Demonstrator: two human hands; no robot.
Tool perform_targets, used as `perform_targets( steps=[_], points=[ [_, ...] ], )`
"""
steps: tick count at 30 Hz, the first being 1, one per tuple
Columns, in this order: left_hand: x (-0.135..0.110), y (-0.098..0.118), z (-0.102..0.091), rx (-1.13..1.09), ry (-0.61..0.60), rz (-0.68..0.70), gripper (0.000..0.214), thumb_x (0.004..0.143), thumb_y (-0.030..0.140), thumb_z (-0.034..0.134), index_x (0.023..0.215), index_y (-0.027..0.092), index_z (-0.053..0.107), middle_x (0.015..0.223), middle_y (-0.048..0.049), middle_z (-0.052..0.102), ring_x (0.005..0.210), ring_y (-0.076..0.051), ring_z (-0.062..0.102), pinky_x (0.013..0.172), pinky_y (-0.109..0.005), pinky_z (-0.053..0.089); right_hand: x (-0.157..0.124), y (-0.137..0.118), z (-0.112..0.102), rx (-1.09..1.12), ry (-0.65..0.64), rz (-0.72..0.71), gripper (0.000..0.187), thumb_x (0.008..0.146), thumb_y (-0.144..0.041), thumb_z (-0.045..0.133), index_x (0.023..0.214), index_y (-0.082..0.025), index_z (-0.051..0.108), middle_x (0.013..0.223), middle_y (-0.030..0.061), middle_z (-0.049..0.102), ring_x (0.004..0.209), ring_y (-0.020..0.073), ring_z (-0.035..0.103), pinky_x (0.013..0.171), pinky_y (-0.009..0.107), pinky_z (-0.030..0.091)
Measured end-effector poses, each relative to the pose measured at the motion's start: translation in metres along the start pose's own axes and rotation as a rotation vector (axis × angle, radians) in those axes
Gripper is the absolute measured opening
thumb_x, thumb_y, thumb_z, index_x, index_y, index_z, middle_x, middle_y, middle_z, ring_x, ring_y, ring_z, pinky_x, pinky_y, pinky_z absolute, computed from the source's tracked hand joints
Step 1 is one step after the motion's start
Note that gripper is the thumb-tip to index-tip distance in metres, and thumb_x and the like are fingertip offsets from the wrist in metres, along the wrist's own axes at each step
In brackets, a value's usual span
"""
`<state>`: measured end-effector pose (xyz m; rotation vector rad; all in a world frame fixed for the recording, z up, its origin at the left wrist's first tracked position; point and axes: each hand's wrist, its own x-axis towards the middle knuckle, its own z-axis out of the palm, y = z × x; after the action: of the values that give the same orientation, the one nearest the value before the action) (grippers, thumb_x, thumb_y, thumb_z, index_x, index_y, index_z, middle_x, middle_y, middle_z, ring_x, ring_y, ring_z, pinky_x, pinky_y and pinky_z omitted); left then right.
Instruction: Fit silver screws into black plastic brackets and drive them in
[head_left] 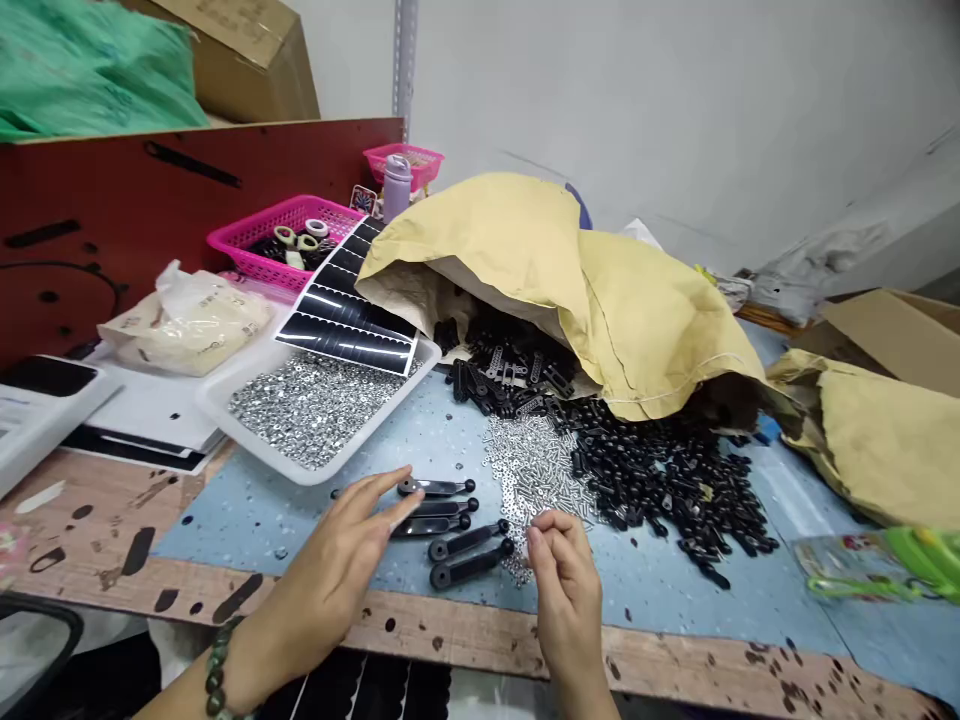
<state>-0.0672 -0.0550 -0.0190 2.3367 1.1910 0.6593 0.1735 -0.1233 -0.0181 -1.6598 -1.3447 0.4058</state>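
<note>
black links [469,541]: smooth satin plastic | silver screws [532,470]: shiny metal | tray [259,440]: smooth white plastic | sack [660,340]: creased matt yellow paper | desk edge [450,625]: rough stained wood

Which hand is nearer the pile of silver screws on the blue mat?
Right: the right hand is nearer, its fingertips at the lower edge of the pile of silver screws. The left hand lies farther left, beyond the black levers.

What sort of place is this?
Likely a small-parts assembly or sorting bench in a workshop: a white plastic tray of small silver nuts, a heap of black plastic arm-shaped parts spilling from a yellow paper sack, and loose silver screws on a blue work mat.
</note>
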Motion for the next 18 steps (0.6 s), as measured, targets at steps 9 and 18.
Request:
perform_targets(
  steps=[9,18],
  points=[
    [0.014,0.01,0.045,0.149,-0.115,0.105,0.104,0.074,0.041,0.065,0.15,0.014,-0.001,0.149,-0.0198,0.031,0.136,-0.036,0.029,0.108,-0.056,0.029,-0.041,0.022,0.051,-0.406,-0.11,-0.379,0.048,0.095,-0.02,0.042,0.142,-0.013,0.035,0.133,0.0161,0.055,0.125,0.0286,0.051,0.1,0.05,0.047],
    [0.015,0.013,0.047,0.058,-0.019,0.093,0.075,0.071,0.013,0.057,0.14,0.018,0.027,0.13,-0.0144,0.049,0.122,-0.033,0.045,0.104,-0.055,0.036,-0.027,-0.008,0.042,-0.39,-0.352,-0.549,0.044,0.088,-0.012,0.042,0.132,-0.012,0.048,0.13,0.012,0.058,0.124,0.0271,0.052,0.104,0.055,0.041]
  ],
)
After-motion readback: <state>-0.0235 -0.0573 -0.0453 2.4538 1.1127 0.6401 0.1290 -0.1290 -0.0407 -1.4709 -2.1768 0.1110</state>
